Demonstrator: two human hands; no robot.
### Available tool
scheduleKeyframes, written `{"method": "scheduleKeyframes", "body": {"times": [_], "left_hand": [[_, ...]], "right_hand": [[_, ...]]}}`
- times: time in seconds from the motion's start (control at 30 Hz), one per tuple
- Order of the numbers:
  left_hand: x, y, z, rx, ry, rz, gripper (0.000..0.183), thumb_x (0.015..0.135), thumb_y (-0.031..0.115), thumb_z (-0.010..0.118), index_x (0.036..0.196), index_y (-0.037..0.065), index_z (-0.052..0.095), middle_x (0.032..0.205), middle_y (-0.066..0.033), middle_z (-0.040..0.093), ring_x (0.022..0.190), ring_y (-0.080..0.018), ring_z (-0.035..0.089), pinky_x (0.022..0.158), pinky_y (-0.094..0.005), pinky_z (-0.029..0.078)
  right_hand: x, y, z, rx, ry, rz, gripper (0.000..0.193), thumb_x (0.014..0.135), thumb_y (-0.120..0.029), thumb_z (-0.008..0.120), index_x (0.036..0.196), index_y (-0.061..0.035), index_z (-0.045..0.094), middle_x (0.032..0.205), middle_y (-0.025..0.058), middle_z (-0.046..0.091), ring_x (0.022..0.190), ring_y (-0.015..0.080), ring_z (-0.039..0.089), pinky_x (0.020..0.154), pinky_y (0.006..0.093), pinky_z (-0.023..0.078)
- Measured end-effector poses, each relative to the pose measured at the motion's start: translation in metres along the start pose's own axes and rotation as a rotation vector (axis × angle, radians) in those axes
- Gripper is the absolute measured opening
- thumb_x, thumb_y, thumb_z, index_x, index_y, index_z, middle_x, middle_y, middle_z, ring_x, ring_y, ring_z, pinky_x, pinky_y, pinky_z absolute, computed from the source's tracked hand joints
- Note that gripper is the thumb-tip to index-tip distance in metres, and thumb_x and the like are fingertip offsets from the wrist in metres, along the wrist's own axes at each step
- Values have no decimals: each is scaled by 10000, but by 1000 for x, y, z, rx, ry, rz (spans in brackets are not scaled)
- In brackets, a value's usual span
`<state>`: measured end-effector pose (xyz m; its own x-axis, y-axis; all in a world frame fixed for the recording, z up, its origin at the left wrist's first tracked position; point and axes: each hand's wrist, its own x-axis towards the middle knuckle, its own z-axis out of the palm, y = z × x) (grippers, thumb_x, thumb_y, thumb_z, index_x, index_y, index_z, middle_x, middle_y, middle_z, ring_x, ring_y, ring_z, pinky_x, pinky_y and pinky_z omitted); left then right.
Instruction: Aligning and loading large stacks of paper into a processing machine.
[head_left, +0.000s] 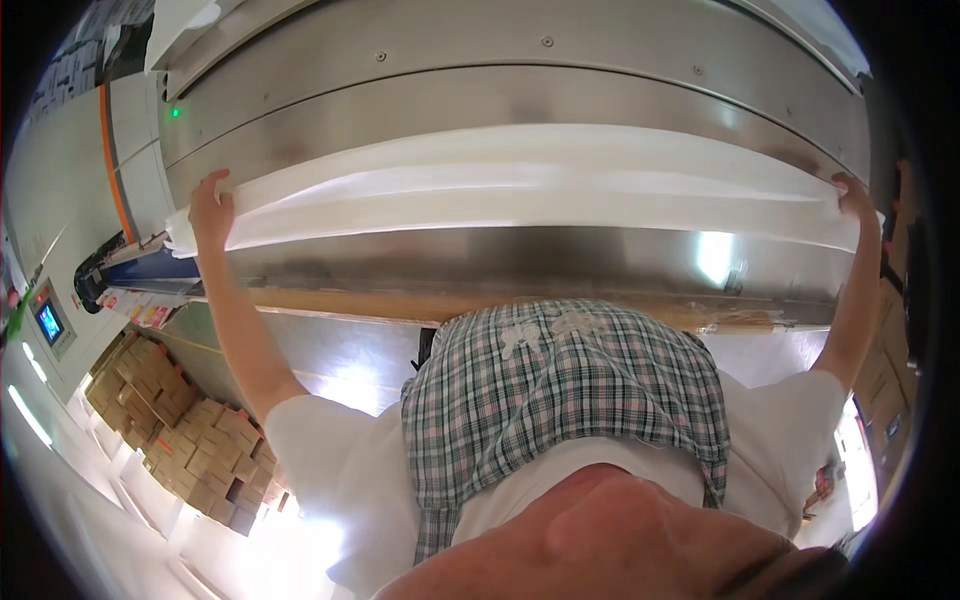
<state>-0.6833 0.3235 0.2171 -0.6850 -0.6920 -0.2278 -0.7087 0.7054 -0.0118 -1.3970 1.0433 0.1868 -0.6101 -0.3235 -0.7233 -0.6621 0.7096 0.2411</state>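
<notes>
- The cloth (560, 185) lies stretched crosswise on the steel surface in front of the person, between the machine's upper panel (450, 95) and the near ledge (500, 258).
- The left hand (212, 205) is at the cloth's left end, fingers bent, with a gap showing between thumb and forefinger; whether the other fingers grip the fabric, I cannot tell.
- The right hand (855, 197) is at the opposite end, fingers curled at the upper corner; too small to tell whether they close on the cloth or only press it.
- Done, as far as I can judge: the cloth is drawn out to nearly its full width, one hand at each end, and it sits roughly parallel to the ledge.
- Short ends of fabric reach past both hands, the left one bunched and uneven.
- Left, by the look of it: the flattening. Long folds run along the cloth, and its upper edge bows away from the person rather than lying straight.
- I would call this partway: spreading mostly achieved, smoothing incomplete. How much more fabric is folded underneath is hidden.
- A green light (176, 113) glows on the machine's left, and a screen (49, 322) is lit; neither shows how far the work has come.
</notes>
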Motion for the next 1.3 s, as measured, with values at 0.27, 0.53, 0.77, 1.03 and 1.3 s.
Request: {"method": "scheduleKeyframes", "body": {"times": [0.27,0.53,0.77,1.03,1.3], "left_hand": [[-75,262,5,-791,-56,750,335,720,28,606,1052,38,556,1094,-115,559,1047,-267,517,910,-377,401],[-60,227,54,-428,372,476,326,761,133,590,1078,81,534,1064,-113,551,1007,-295,503,966,-448,314],[-45,37,100,277,614,-24,218,824,166,524,1002,42,529,986,-163,533,975,-360,474,889,-480,350],[6,52,30,-163,955,-156,199,790,186,580,926,41,563,896,-132,577,839,-310,535,758,-416,419],[78,278,42,-199,197,171,335,874,320,454,752,46,603,818,-167,594,800,-343,552,733,-455,395]], "right_hand": [[-96,-303,-70,708,583,-861,446,720,-28,609,1148,-70,492,1162,88,514,1052,206,509,880,332,407],[-120,-505,-86,505,689,-1193,403,659,3,605,1048,-48,514,1070,114,494,975,302,486,815,346,438],[-106,-499,-73,434,788,-1200,339,636,75,553,953,-43,531,1032,106,514,952,286,490,787,366,443],[-96,-453,-60,460,909,-1026,322,630,77,550,931,-35,535,1000,115,530,940,302,495,803,369,436],[-67,-375,-44,486,1001,-699,283,603,9,586,875,-51,534,974,98,518,954,294,471,831,379,411]]}}
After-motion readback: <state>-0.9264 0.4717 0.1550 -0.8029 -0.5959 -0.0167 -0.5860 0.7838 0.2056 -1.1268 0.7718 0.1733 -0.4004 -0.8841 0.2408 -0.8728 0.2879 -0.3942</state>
